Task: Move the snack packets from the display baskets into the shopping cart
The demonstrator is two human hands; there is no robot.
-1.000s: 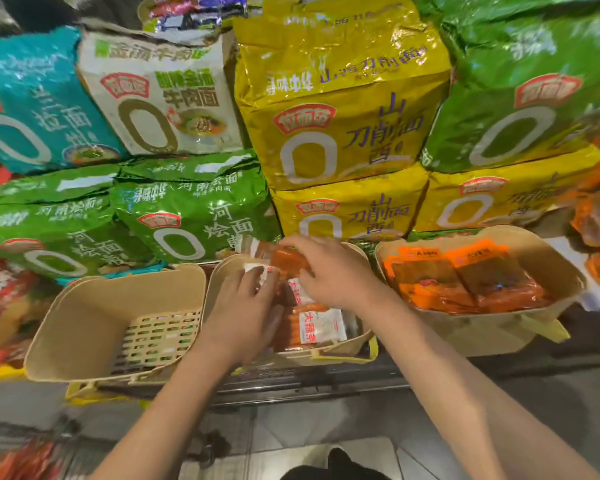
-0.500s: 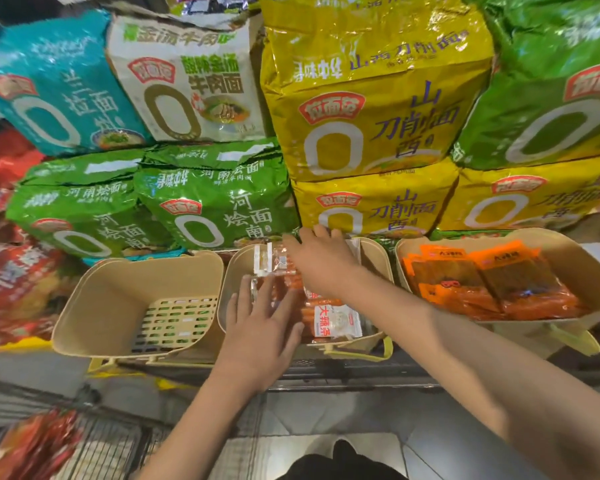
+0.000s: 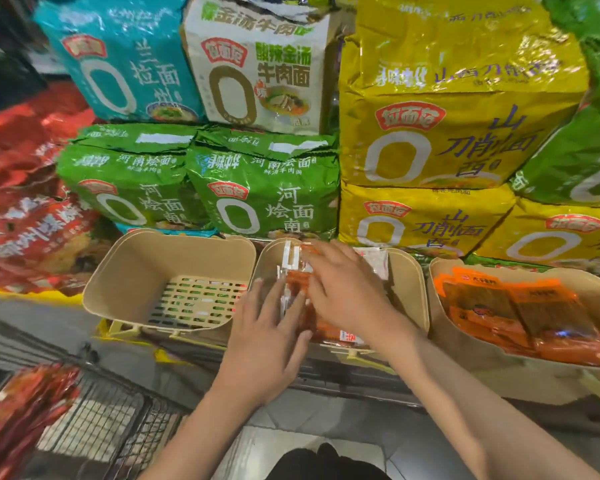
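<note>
Snack packets (image 3: 300, 299): bunched in the middle basket (image 3: 409, 289), red-orange with clear edges, under both hands.
Left hand (image 3: 267, 344): laid against the near side of the bunch, fingers (image 3: 264, 296) fairly straight and slightly spread, touching the wrappers.
Right hand (image 3: 347, 289): draped over the top of the bunch, fingers bent and reaching across (whether pinching a packet cannot be told through the blur).
Step in hand: gathering the middle basket's stock for a lift, by the look of it.
Left basket (image 3: 136, 271): already bare.
Right basket (image 3: 465, 344): orange packets (image 3: 520, 313) untouched.
Shopping cart (image 3: 94, 424): low left, red packets (image 3: 25, 407) inside.
Next move: firm squeeze from both sides, lift clear of the rim, swing down-left to the cart.
</note>
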